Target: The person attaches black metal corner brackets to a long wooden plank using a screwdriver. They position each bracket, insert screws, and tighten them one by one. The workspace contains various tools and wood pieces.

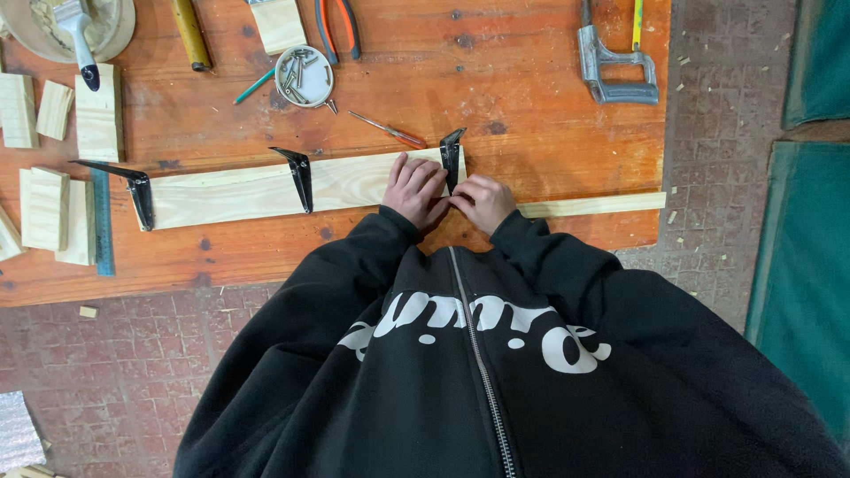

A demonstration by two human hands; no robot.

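A long pale wooden board (239, 188) lies across the orange wooden table (531, 80). Three black metal brackets stand on it: one at its left end (133, 181), one in the middle (299, 173), one at its right end (452, 155). My left hand (413, 188) lies flat on the board just left of the right bracket. My right hand (481, 200) pinches the lower part of that bracket with its fingertips. Black sleeves cover both arms.
A round tin of screws (304, 76), a red-handled screwdriver (390, 131), pliers (338, 22), a grey hacksaw frame (615, 71) and a thin wooden strip (591, 205) lie nearby. Wood blocks (53, 159), a ruler (103, 221) and a brush (81, 40) sit left.
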